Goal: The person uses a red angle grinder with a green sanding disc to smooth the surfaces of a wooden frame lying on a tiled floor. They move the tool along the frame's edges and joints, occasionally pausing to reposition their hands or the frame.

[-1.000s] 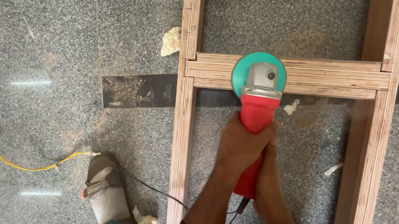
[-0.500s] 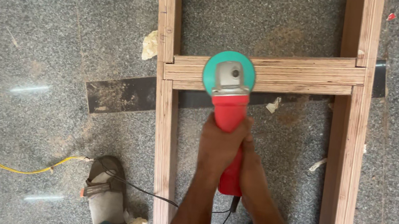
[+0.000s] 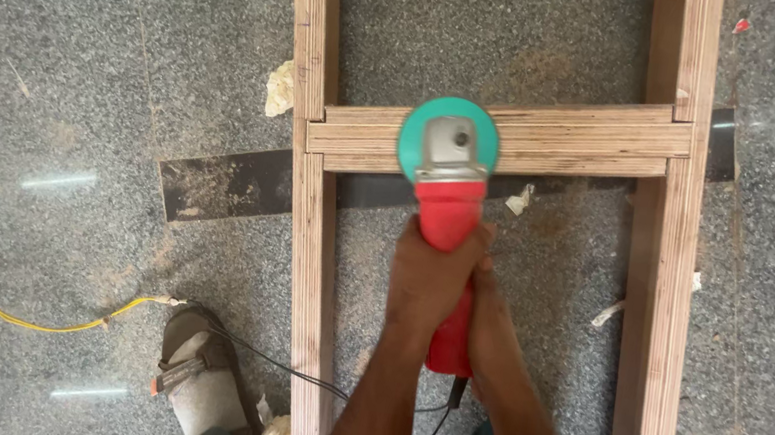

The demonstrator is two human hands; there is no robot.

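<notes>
the left hand [image 3: 434,280] wraps its fingers tight round the red body of the angle grinder [image 3: 447,226], the right hand [image 3: 487,312] clasped just behind it on the same body; the green disc [image 3: 413,140] rests on the plywood crossbar [image 3: 571,137] of the wooden frame [image 3: 304,236]; the disc could snag on the joint edge and kick back; the black cord [image 3: 305,373] trails by the sandalled foot [image 3: 202,383] and might catch there.

Grinder [image 3: 448,216] handle mostly hidden by both hands; frame [image 3: 320,269] rails cut off top & bottom.
</notes>
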